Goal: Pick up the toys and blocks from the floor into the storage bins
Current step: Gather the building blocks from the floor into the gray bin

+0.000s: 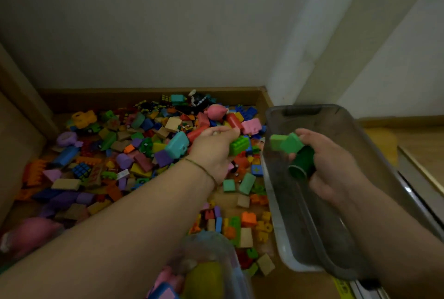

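Sprawling across the floor against the wall, the heap of toys and blocks (134, 154) is the biggest thing here, a jumble of foam shapes, studded bricks, puzzle cubes and a few plastic figures, nearly all of it not yet picked up. Just to its right stands a clear grey storage bin (336, 116), its long side hard against the heap so that a short reach is enough; I can see nothing lying on its bottom. A second, smaller clear container (216, 246) sits blurred at the lower edge with a yellow and a pink piece inside.

The right hand (336, 173) hovers over the bin's open top, fingers clamped round a dark green cylinder (301, 161) and two light green blocks (286, 143). Held there, they would likely fall straight in when let go.

The left hand (213, 147) reaches across the heap toward its right edge, fingers curled over a green studded brick (239, 146) and seemingly gripping it. Every piece in hand is green, which suggests sorting by colour. A thin bracelet (201, 169) circles that wrist.
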